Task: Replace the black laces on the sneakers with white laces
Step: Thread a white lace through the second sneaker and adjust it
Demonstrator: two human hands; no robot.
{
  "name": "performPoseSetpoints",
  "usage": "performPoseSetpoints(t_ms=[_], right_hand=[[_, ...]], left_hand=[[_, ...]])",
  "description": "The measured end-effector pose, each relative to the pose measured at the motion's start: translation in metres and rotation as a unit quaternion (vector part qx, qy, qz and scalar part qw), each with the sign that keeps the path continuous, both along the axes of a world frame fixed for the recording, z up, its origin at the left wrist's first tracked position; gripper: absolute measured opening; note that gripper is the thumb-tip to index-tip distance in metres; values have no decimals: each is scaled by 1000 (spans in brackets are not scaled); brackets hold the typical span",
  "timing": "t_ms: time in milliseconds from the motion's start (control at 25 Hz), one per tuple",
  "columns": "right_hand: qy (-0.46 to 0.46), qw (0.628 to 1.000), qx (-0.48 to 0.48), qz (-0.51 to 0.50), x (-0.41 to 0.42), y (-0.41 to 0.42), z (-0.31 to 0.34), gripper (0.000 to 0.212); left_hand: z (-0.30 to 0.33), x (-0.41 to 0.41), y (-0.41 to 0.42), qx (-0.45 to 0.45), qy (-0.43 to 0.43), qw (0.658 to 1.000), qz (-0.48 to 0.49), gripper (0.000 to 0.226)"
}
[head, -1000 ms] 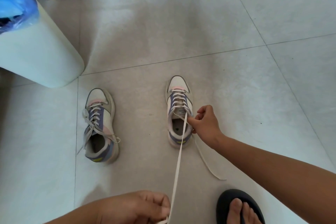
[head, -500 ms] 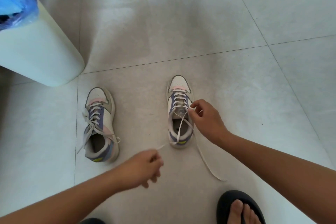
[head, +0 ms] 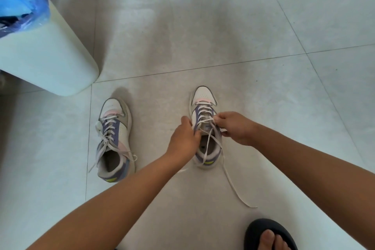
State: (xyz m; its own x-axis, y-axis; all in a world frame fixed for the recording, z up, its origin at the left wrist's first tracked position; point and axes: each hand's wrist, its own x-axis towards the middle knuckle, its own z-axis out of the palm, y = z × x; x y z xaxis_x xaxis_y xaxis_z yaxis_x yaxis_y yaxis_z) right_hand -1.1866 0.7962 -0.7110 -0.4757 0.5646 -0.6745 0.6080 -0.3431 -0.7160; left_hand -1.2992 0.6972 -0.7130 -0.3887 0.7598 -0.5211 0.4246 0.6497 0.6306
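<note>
tile floor point(head: 233, 26); sneaker point(head: 205, 107) white-laced, lace point(head: 233, 184) ends loose.

A pale bin point(head: 46, 63) (blue-bagged) stands near a black sandal point(head: 269, 233).

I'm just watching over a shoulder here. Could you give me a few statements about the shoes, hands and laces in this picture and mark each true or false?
1. Both hands are at the right shoe. True.
2. The left shoe has black laces. False: its laces are white.
3. The right hand pinches the white lace. True.
4. The shoes stand on a table. False: they stand on the tiled floor.
5. The left hand rests on the bin. False: it is at the right shoe.
</note>
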Motion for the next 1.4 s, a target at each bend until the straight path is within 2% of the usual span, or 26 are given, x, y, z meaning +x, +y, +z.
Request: performPoseSetpoints(t_ms=[40, 80, 160, 240, 400, 480, 600, 680, 760, 840, 880, 960, 1080, 1160, 1240, 1320, 1400], right_hand=[[34, 995, -68, -65, 5, -2, -3, 26], [39, 992, -82, -89, 7, -4, -7, 24], [-17, 998, 23, -60, 10, -7, -11, 21], [-52, 989, 131, -54, 11, -10, -13, 18], [-29, 988, 143, -47, 16, -12, -11, 16], [-24, 993, 84, -77, 15, -11, -13, 17], [33, 975, -94, -198, 9, -12, -17, 21], [67, 962, -122, -237, 10, -16, -19, 17], [49, 976, -35, -211, 16, -20, -17, 13], [-7, 982, 98, -159, 22, -21, -16, 13], [-19, 981, 136, -140, 24, -21, -16, 15], [-18, 980, 153, -125, 23, -21, -17, 16], [-21, 981, 158, -109, 18, -18, -14, 12], [-23, 987, 127, -100, 16, -15, -15, 15], [20, 990, 4, -142, 16, -15, -17, 17], [76, 974, -106, -188, 16, -20, -19, 17], [93, 968, -116, -200, 18, -22, -21, 17]], left_hand=[[-3, 0, 0, -7, -13, 1000, 13, 23], [-5, 1, -1, -8, -11, 1000, 12, 21], [-7, 2, -1, 3, 5, 1000, 1, 18], [-7, 2, -1, 8, 3, 1000, 3, 17], [-8, 0, -1, 3, -5, 1000, 5, 19], [-9, 1, 0, 5, -4, 1000, 3, 20], [-10, -1, -1, 1, -12, 1000, 2, 20], [-10, -1, -2, -7, -27, 1000, 9, 22], [-7, 2, -4, -8, -4, 1000, 7, 25], [-3, 8, -7, 32, 109, 993, -28, 29], [-1, 11, -7, 65, 169, 982, -58, 30], [1, 17, -4, 80, 228, 963, -123, 33], [0, 25, 8, -20, 194, 971, -135, 39], [1, 29, 15, -56, 153, 982, -96, 43], [1, 35, 21, -73, 156, 981, -83, 43], [3, 40, 23, -89, 154, 983, -55, 41], [3, 42, 24, -93, 133, 987, -16, 36]])
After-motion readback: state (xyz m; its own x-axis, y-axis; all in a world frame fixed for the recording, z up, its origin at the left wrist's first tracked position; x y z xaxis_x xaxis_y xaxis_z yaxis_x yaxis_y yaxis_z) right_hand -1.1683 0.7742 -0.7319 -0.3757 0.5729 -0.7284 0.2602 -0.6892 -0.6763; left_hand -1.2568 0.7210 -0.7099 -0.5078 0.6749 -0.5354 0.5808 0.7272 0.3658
